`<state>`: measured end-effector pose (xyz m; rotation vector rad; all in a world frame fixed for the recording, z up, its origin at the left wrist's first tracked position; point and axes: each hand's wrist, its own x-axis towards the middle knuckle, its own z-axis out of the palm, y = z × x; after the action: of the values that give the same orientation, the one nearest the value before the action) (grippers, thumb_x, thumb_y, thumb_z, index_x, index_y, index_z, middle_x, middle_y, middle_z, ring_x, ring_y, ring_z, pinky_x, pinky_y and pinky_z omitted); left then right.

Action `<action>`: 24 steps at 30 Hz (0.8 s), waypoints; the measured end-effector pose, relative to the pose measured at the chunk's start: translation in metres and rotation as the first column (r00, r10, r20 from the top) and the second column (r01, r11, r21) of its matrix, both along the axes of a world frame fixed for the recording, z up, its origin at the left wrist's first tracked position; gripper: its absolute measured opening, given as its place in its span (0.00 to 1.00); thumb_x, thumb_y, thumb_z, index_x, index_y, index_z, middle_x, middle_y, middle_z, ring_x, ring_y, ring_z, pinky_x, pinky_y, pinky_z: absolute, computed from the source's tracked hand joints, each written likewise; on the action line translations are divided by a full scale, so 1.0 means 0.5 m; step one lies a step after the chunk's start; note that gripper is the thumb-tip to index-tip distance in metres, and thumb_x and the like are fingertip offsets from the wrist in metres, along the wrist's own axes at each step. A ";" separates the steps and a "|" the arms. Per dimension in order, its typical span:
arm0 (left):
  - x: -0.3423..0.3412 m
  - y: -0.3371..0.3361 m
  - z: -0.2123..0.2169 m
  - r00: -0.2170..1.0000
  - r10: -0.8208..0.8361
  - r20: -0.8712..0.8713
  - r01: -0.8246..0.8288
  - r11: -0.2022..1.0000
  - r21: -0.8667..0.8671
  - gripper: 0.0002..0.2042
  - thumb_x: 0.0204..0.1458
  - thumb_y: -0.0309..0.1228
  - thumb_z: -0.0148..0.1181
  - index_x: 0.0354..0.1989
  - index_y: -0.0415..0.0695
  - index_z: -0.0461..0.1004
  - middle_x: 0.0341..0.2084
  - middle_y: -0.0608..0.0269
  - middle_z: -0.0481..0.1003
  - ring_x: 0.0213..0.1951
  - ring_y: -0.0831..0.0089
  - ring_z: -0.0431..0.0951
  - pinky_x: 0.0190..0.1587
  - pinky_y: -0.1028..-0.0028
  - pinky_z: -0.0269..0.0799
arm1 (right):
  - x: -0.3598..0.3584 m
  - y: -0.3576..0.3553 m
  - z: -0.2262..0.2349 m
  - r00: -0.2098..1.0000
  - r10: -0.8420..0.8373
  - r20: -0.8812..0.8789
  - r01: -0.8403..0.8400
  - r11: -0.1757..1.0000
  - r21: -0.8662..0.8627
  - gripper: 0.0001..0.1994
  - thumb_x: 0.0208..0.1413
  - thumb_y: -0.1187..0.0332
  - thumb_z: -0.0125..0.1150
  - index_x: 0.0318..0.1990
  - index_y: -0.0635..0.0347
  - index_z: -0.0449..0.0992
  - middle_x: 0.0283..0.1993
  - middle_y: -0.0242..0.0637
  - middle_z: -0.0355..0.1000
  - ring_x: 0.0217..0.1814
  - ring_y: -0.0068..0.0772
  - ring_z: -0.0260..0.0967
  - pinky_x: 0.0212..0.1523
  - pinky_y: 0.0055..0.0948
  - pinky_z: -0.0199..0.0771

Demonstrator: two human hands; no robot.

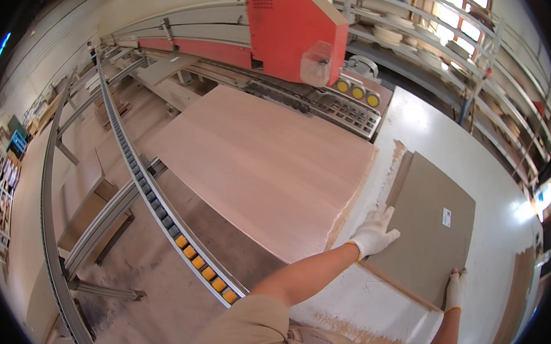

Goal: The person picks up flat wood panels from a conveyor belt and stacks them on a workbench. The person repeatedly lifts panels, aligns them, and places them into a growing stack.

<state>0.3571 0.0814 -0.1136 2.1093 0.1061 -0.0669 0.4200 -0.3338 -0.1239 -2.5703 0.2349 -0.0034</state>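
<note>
A flat grey-brown panel with a small white label lies on the white machine table, in front of me to the right. My left hand, in a white work glove, rests at the panel's left edge with its fingers spread. At the near right edge, my right hand grips the panel; its glove leaves the fingertips bare, and part of the fingers is hidden. A narrow brown strip shows along the panel's far left side. Left of my hands lies a large pinkish-brown board.
A red machine housing with yellow round parts stands beyond the large board. A roller rail with black and orange rollers runs along its left. Metal shelves line the right side. Sawdust lies on the table's near part.
</note>
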 end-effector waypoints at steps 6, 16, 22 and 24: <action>-0.013 0.006 0.018 0.999 -0.005 -0.040 0.004 1.000 -0.021 0.41 0.65 0.47 0.59 0.83 0.44 0.52 0.84 0.46 0.44 0.84 0.49 0.42 0.82 0.58 0.50 | 0.020 -0.019 -0.033 0.996 -0.020 0.086 0.017 0.999 0.039 0.32 0.75 0.55 0.52 0.75 0.73 0.63 0.73 0.63 0.69 0.74 0.57 0.68 0.73 0.43 0.66; -0.013 0.008 0.003 1.000 0.005 0.018 -0.005 1.000 -0.005 0.41 0.64 0.48 0.60 0.82 0.44 0.53 0.84 0.48 0.46 0.84 0.50 0.45 0.81 0.58 0.52 | 0.007 -0.006 -0.008 0.997 -0.029 0.073 0.029 1.000 0.003 0.29 0.73 0.57 0.52 0.72 0.70 0.68 0.66 0.60 0.75 0.68 0.56 0.73 0.69 0.44 0.70; -0.006 -0.002 -0.022 0.996 0.022 0.081 -0.020 0.999 -0.029 0.43 0.63 0.50 0.60 0.81 0.38 0.55 0.83 0.42 0.49 0.83 0.49 0.46 0.83 0.60 0.47 | -0.014 0.014 0.008 0.994 0.051 0.092 -0.070 0.974 0.216 0.30 0.70 0.58 0.55 0.73 0.67 0.68 0.68 0.58 0.75 0.70 0.55 0.73 0.70 0.44 0.70; 0.000 -0.006 -0.031 0.997 0.048 0.063 -0.046 0.999 -0.019 0.44 0.62 0.53 0.59 0.81 0.38 0.56 0.83 0.42 0.50 0.84 0.48 0.45 0.83 0.59 0.46 | -0.021 0.023 0.015 0.997 0.009 0.078 -0.024 0.981 0.192 0.31 0.69 0.56 0.55 0.74 0.66 0.67 0.68 0.59 0.75 0.70 0.57 0.72 0.70 0.45 0.69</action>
<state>0.3569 0.0783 -0.1288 2.0880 0.1169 0.0266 0.4097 -0.3222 -0.1164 -2.3740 0.1760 -0.0698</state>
